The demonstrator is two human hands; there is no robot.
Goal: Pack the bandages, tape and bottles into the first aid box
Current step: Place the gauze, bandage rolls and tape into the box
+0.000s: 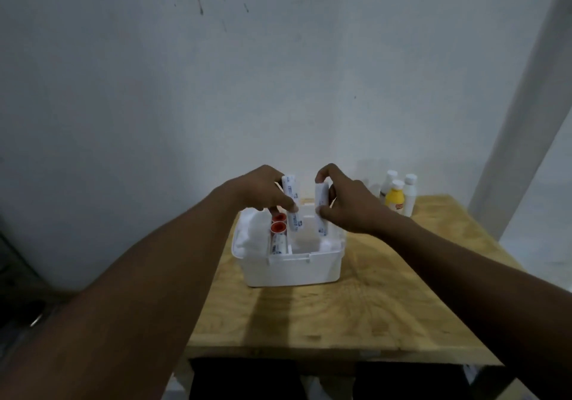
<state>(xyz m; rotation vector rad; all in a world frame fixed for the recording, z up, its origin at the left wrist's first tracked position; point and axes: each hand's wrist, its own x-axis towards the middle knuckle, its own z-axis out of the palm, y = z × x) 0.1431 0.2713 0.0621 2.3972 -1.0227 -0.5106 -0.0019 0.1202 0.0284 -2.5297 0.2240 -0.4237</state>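
The first aid box (294, 271) stands open near the middle of the wooden table (340, 316), its front wall toward the near edge. Inside, along its left side, sit some white wadding (250, 232), a wrapped bandage (278, 245) and two red-cored tape rolls (278, 228); the right half looks free. Just above it, the left hand (260, 189) pinches the left bandage roll (291, 204) upright, lower end dipping in beside the tape. The right hand (349, 204) pinches the right bandage roll (322, 211) between thumb and fingertips over the box's right side. Both rolls look light and soft under a slick wrapper, so a gentle hold round the middle should do. The bottles (397, 195) wait at the far right corner, well apart from both hands; they are likely heavier and rigid, best gripped round the body.
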